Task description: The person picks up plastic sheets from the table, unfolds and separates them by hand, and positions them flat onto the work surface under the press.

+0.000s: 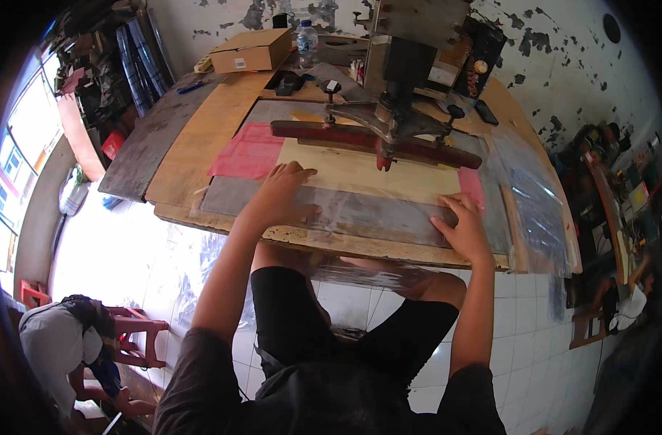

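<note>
Lying leftmost: pink sheet [245, 154], on the grey board [352, 214].
Left hand [278, 194]: fingertips on the yellow sheet [371, 174], grip loosely spread.
Yellow sheet: flat on the grey board, between the hands, partly beneath the press bar [313, 132].
Right hand [463, 226]: fingertips at the yellow sheet's near right corner, grip spread.
Plastic [532, 199]: over the right side of the worktop [189, 148].
</note>
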`<state>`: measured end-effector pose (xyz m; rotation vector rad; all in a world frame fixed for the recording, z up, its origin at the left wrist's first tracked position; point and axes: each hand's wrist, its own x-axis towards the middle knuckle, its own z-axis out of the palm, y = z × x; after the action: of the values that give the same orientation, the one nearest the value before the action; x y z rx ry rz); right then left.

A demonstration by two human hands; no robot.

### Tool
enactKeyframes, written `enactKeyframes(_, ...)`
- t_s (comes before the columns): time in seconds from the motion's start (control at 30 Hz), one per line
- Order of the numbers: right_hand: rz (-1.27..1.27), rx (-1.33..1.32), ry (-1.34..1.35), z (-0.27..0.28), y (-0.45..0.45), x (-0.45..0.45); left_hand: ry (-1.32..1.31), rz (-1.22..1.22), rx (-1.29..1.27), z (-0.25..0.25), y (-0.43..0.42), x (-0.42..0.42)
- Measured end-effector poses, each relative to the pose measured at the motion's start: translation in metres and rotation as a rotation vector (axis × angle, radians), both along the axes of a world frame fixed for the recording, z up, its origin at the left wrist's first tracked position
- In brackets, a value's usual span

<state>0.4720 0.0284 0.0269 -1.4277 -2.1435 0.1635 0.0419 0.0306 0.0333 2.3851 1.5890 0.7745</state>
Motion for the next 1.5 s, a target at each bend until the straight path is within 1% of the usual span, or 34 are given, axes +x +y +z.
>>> enactKeyframes(0.07,-0.004,-0.015,-0.011,0.005,0.004,0.0,0.087,-0.009,-0.027,0.011,0.009,0.003)
enactKeyframes(0.1,-0.004,-0.012,-0.01,0.005,0.006,0.003,0.088,-0.009,-0.023,0.019,0.011,0.005)
enactKeyframes(0.17,0.042,-0.069,0.057,0.007,0.01,0.012,-0.031,0.058,-0.257,0.039,0.013,0.007)
enactKeyframes(0.2,0.042,-0.066,0.056,0.009,0.009,0.016,-0.032,0.058,-0.253,0.043,0.013,0.004)
enactKeyframes(0.27,0.015,-0.106,0.217,0.017,0.0,0.023,-0.05,0.019,-0.229,0.049,0.012,-0.003)
enactKeyframes(0.3,0.018,-0.105,0.214,0.024,-0.007,0.025,-0.053,0.022,-0.228,0.057,0.006,-0.002)
enactKeyframes(0.37,0.043,-0.051,0.283,0.042,-0.027,0.027,-0.131,0.01,-0.343,0.076,-0.012,0.002)
enactKeyframes(0.4,0.047,-0.054,0.282,0.05,-0.037,0.029,-0.132,0.014,-0.345,0.081,-0.019,0.001)
enactKeyframes(0.47,-0.063,-0.149,0.363,0.064,-0.058,0.033,-0.261,-0.096,-0.362,0.086,-0.033,0.0)
enactKeyframes(0.57,-0.077,-0.139,0.381,0.073,-0.086,0.038,-0.289,-0.117,-0.328,0.086,-0.057,-0.002)
enactKeyframes(0.63,-0.11,-0.155,0.393,0.072,-0.108,0.04,-0.289,-0.097,-0.365,0.086,-0.076,-0.003)
enactKeyframes(0.7,-0.117,-0.163,0.351,0.066,-0.131,0.046,-0.289,-0.075,-0.418,0.079,-0.1,-0.004)
enactKeyframes(0.77,-0.09,-0.221,0.338,0.069,-0.158,0.04,-0.534,-0.092,-0.651,0.065,-0.129,-0.005)
enactKeyframes(0.83,-0.06,-0.274,0.33,0.065,-0.18,0.04,-0.575,-0.08,-0.679,0.043,-0.155,-0.005)
enactKeyframes(0.87,-0.041,-0.354,0.297,0.06,-0.191,0.043,-0.616,-0.089,-0.743,0.031,-0.165,-0.007)
enactKeyframes(0.9,-0.022,-0.435,0.264,0.055,-0.2,0.045,-0.65,-0.15,-0.746,0.019,-0.174,-0.01)
enactKeyframes(0.93,-0.027,-0.45,0.264,0.05,-0.205,0.046,-0.627,-0.134,-0.782,0.012,-0.18,-0.013)
enactKeyframes(1.0,-0.003,-0.776,0.278,0.039,-0.216,0.048,-0.611,-0.117,-0.849,-0.007,-0.193,-0.017)
enactKeyframes(1.03,-0.013,-0.798,0.277,0.031,-0.218,0.046,-0.737,-0.117,-0.879,-0.025,-0.197,-0.019)
enactKeyframes(1.07,-0.019,-0.894,0.278,0.022,-0.218,0.04,-0.865,-0.113,-0.906,-0.036,-0.201,-0.02)
enactKeyframes(1.1,-0.024,-0.986,0.281,0.012,-0.217,0.036,-0.868,-0.109,-0.925,-0.037,-0.199,-0.018)
enactKeyframes(1.17,0.0,-1.033,0.27,-0.004,-0.216,0.033,-0.62,-0.053,-1.021,-0.037,-0.188,-0.018)
enactKeyframes(1.2,0.034,-1.053,0.278,-0.009,-0.215,0.031,-0.64,-0.148,-0.989,-0.054,-0.185,-0.021)
enactKeyframes(1.23,0.069,-1.07,0.288,-0.016,-0.214,0.03,-0.638,-0.148,-1.002,-0.061,-0.183,-0.022)
enactKeyframes(1.27,0.139,-1.072,0.359,-0.024,-0.214,0.031,-0.614,-0.211,-0.972,-0.064,-0.179,-0.021)
enactKeyframes(1.3,0.133,-1.079,0.365,-0.033,-0.213,0.03,-0.589,-0.276,-0.942,-0.066,-0.176,-0.019)
enactKeyframes(1.33,0.145,-1.132,0.405,-0.041,-0.21,0.027,-0.601,-0.32,-0.86,-0.07,-0.173,-0.016)
enactKeyframes(1.37,0.158,-1.183,0.445,-0.049,-0.207,0.025,-0.596,-0.325,-0.863,-0.068,-0.173,-0.012)
enactKeyframes(1.4,0.208,-1.191,0.463,-0.056,-0.205,0.022,-0.661,-0.298,-0.917,-0.067,-0.174,-0.008)
enactKeyframes(1.43,0.207,-1.188,0.466,-0.062,-0.205,0.018,-0.727,-0.268,-0.969,-0.066,-0.174,-0.006)
enactKeyframes(1.47,0.184,-1.258,0.527,-0.067,-0.204,0.014,-0.725,-0.269,-0.967,-0.071,-0.173,-0.01)
enactKeyframes(1.5,0.161,-1.327,0.587,-0.073,-0.203,0.011,-0.811,-0.472,-1.069,-0.082,-0.171,-0.017)
